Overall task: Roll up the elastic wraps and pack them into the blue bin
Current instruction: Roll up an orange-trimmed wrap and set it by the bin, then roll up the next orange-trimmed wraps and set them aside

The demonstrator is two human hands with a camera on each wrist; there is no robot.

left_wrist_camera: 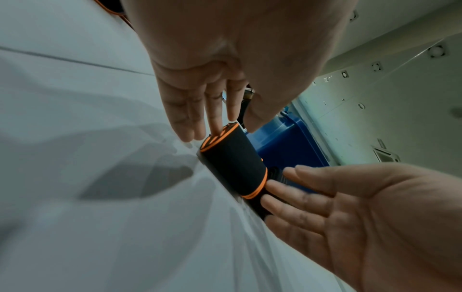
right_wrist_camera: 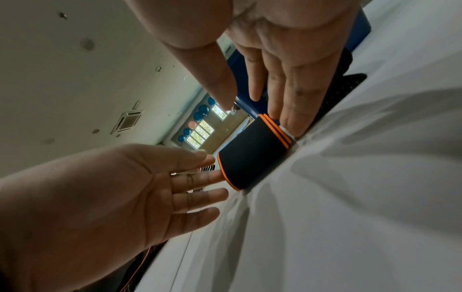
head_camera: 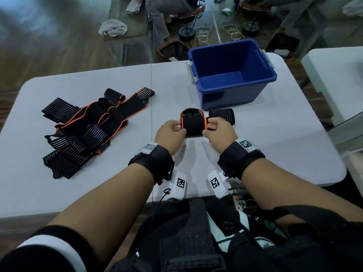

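A black wrap with orange edges (head_camera: 193, 127) (left_wrist_camera: 232, 162) (right_wrist_camera: 252, 156) lies rolled on the white table (head_camera: 275, 144), just in front of the blue bin (head_camera: 229, 99). My left hand (head_camera: 181, 128) (left_wrist_camera: 232, 128) pinches its left end between thumb and fingers. My right hand (head_camera: 207, 127) (right_wrist_camera: 257, 116) pinches the right end the same way. A short loose tail (head_camera: 191, 112) arches behind the roll. A second rolled black wrap (head_camera: 223, 114) lies beside it, near the bin's front wall. I see nothing inside the bin. A pile of unrolled wraps (head_camera: 84, 126) sits at the left.
The table's near edge runs under my forearms. Another white table (head_camera: 334, 75) stands close on the right. Beyond the far edge are a dark basket (head_camera: 172, 50) on the floor, a grey towel (head_camera: 113, 27) on a bench, and a seated person.
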